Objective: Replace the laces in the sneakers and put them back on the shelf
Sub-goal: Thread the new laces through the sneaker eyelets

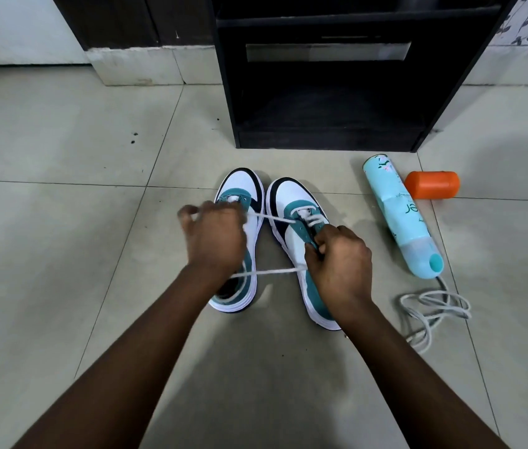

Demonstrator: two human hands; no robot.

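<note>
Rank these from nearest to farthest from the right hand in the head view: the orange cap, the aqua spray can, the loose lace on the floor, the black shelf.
From the right hand:
1. Aqua spray can, lying just to its right.
2. Loose lace, coiled on the floor to the lower right.
3. Orange cap, on its side beyond the can.
4. Black shelf, against the wall ahead.

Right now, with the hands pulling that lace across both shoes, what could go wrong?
1. The white lace runs from the left hand over to the right sneaker; a hard pull might drag that sneaker sideways.
2. The lace crosses above the left sneaker and could snag on it.
3. The spray can lies on its side nearby and might roll if bumped.
</note>
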